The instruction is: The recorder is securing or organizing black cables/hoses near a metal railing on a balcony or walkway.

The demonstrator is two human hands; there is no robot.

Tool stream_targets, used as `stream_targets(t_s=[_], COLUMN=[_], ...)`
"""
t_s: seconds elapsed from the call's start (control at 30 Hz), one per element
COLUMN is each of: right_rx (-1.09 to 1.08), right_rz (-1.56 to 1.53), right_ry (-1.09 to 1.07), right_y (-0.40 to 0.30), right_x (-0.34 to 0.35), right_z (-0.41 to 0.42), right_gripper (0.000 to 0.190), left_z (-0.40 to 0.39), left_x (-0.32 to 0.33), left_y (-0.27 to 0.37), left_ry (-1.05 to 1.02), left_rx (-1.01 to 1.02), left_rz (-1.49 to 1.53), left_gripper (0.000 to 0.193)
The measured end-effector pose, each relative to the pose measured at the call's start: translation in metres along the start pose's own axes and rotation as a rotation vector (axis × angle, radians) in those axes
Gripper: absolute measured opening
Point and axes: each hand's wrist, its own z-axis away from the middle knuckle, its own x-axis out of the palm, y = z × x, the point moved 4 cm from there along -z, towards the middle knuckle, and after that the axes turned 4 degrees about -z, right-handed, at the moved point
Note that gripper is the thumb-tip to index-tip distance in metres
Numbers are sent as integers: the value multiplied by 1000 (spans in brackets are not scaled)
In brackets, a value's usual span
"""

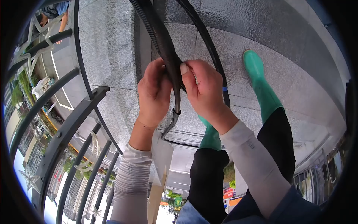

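Observation:
A dark, smooth flexible sleeve [166, 42] runs down from the top of the view beside a black corrugated conduit [146, 23]. My left hand [155, 93] holds the sleeve from the left, its fingertips hidden behind it. From the right, my right hand [202, 84] pinches the sleeve's edge between thumb and fingers. Below my hands the sleeve narrows to a thin tail [177, 98], which meets a grey wrapped piece [172, 120] at a dark tie. What lies inside the sleeve is hidden.
Another corrugated conduit [205, 35] with a blue band [225, 88] passes behind my right hand. Green rubber boots [261, 84] stand on wet stone paving [109, 53]. A metal railing [67, 133] with star decorations borders the left. Beyond it, a person's arm [63, 22] shows.

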Motion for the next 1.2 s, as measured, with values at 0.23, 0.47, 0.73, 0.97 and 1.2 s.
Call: stream_targets(t_s=[0.23, 0.47, 0.73, 0.97, 1.2], right_rx=[-154, -255, -256, -171, -140], right_rz=[-43, 24, 77, 192, 60], right_ry=[-32, -27, -63, -157, -105], right_y=[-16, -41, -39, -31, -32], right_x=[-8, -2, 2, 10, 4], right_z=[22, 24, 19, 11, 11], right_gripper=[12, 19, 15, 17, 16], left_z=[11, 28, 25, 8, 10], left_x=[-10, -26, -25, -26, -32], left_y=[37, 47, 51, 44, 23], left_ry=[-55, 97, 181, 60, 1], left_rx=[280, 237, 310, 127, -206], left_rz=[-298, -282, -534, -400, 452], left_gripper=[42, 69, 54, 35, 26])
